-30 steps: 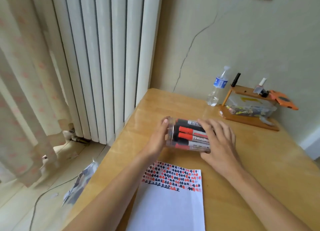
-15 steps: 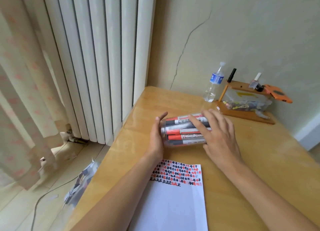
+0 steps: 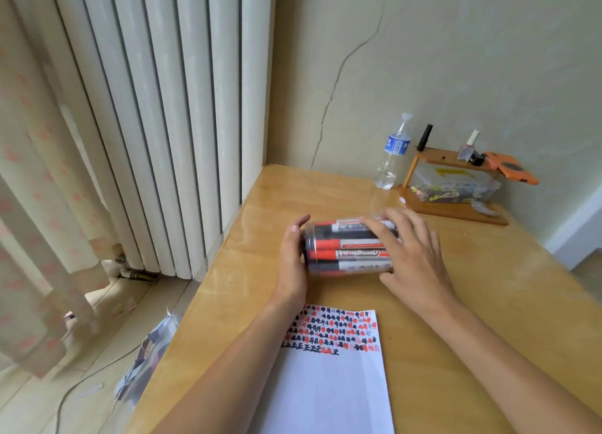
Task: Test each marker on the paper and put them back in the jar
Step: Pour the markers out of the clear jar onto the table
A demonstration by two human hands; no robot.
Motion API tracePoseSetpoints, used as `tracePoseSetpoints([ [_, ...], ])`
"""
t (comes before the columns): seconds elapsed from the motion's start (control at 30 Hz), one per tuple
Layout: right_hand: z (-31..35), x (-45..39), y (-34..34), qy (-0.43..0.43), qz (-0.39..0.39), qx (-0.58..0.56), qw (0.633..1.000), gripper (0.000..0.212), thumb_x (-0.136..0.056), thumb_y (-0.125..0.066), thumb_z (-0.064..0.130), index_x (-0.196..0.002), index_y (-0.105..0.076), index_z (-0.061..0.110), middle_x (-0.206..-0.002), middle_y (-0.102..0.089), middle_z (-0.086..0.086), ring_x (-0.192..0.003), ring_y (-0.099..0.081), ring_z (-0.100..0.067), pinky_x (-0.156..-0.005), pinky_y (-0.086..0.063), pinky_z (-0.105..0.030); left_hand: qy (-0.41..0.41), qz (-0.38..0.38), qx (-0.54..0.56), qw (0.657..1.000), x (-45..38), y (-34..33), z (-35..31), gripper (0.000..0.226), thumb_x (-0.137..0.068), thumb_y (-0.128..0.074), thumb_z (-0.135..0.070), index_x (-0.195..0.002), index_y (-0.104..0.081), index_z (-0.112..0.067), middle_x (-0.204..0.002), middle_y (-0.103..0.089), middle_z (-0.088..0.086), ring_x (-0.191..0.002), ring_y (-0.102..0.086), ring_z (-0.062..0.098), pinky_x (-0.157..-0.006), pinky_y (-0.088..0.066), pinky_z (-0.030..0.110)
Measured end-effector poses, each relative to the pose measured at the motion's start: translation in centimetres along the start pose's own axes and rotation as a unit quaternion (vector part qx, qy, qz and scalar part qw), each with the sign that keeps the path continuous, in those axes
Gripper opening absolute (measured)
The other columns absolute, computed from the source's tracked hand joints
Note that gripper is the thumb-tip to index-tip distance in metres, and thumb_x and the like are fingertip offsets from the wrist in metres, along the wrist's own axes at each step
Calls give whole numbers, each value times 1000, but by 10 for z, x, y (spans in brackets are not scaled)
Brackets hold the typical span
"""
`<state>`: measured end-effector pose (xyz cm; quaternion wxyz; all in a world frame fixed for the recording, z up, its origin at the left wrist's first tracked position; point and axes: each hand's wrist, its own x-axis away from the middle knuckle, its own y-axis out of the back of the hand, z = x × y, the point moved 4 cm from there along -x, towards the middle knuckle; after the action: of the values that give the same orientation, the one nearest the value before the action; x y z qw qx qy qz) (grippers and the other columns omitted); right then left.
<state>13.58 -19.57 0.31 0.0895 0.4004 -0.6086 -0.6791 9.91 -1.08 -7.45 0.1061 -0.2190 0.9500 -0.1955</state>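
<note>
Clear jar (image 3: 348, 249) lies on its side on the table (image 3: 488, 287), mid-table, just beyond the paper (image 3: 329, 378). Inside: red and black markers (image 3: 345, 253) packed lengthwise; count not readable. Left hand (image 3: 293, 257) flat against the jar's left end, fingers straight, pressing, not curled round it. Right hand (image 3: 413, 251) draped over the jar's right part, fingers curved across the top and covering that end; whether the end is capped cannot be told. Paper nearest the person, top strip filled with rows of small red and black marks, the remainder blank. Back right by the wall: water bottle (image 3: 392, 155) upright, just beside a wooden rack (image 3: 456, 210) holding a clear box (image 3: 456, 186) of small mixed items; orange object (image 3: 511, 172) on the rack's top. Radiator (image 3: 169, 107) and curtain (image 3: 35, 205) left of the table.
</note>
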Motion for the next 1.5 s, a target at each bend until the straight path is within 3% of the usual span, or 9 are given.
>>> tracePoseSetpoints([
  [0.17, 2, 7, -7, 6, -34, 12, 999, 114, -55, -86, 0, -154, -38, 29, -149, -43, -8, -140, -38, -33, -104, -35, -45, -13, 0, -35, 999, 0, -2, 0, 48, -106, -33, -55, -139, -54, -28, -122, -72, 11, -113, -69, 32, -101, -52, 58],
  [0.3, 9, 3, -15, 8, -10, 60, 998, 125, -51, -90, 6, -160, -32, 26, -145, -43, -15, -138, -41, -36, -118, -23, -57, -19, -8, -48, 999, 1, 0, 1, 48, -110, -27, -50, -132, -58, -22, -116, -74, 10, -107, -72, 28, -96, -56, 53],
  [0.4, 13, 2, -28, 18, 70, 90, 993, 138, -51, -98, 30, -164, -19, 26, -144, -39, -14, -138, -40, -33, -124, -6, -60, -25, -19, -71, 997, 2, 3, 2, 41, -112, -28, -39, -126, -61, -20, -108, -75, 8, -99, -73, 25, -88, -60, 40],
  [0.57, 20, -10, -25, 19, 141, -30, 989, 128, -67, -78, 73, -160, 4, 43, -161, -7, -1, -151, -5, -22, -127, 2, -46, -21, -32, -95, 995, 0, 5, 2, 35, -111, -32, -27, -120, -65, -21, -105, -75, 7, -97, -71, 29, -79, -60, 35],
  [0.8, 31, -22, -12, 26, 124, 2, 992, 111, -73, -83, 53, -159, -12, 44, -150, -34, 5, -139, -25, -19, -119, -17, -42, -21, -27, -91, 995, -2, 5, 2, 35, -112, -32, -28, -126, -64, -26, -110, -74, 5, -100, -71, 26, -85, -60, 38],
  [0.97, 32, -18, -19, 57, 52, 129, 989, 118, -48, -97, 26, -152, -40, 28, -140, -49, -13, -131, -46, -33, -117, -28, -58, -19, -6, -68, 997, -2, 0, 2, 43, -112, -27, -37, -136, -58, -20, -115, -74, 7, -106, -72, 25, -87, -59, 34],
  [1.17, 27, -19, -20, 43, 29, 134, 990, 118, -48, -98, 26, -153, -42, 29, -141, -49, -13, -133, -47, -33, -119, -25, -57, -44, -11, -81, 996, 0, 1, 2, 40, -112, -29, -36, -133, -57, -16, -116, -70, 10, -104, -70, 22, -81, -58, 28],
  [1.27, 25, -16, -26, 34, 22, 109, 993, 117, -45, -96, 24, -151, -45, 30, -139, -50, -13, -131, -48, -33, -118, -24, -56, -53, -21, -90, 994, -2, 2, 6, 37, -113, -31, -35, -129, -59, -19, -114, -71, 11, -105, -69, 30, -87, -60, 42],
  [1.5, 22, -13, -24, 41, 3, 114, 993, 119, -47, -97, 25, -153, -43, 20, -140, -50, -13, -130, -49, -34, -119, -26, -60, -69, -29, -121, 990, -4, 2, 8, 37, -112, -30, -41, -126, -60, -25, -111, -72, 2, -104, -70, 21, -90, -58, 44],
])
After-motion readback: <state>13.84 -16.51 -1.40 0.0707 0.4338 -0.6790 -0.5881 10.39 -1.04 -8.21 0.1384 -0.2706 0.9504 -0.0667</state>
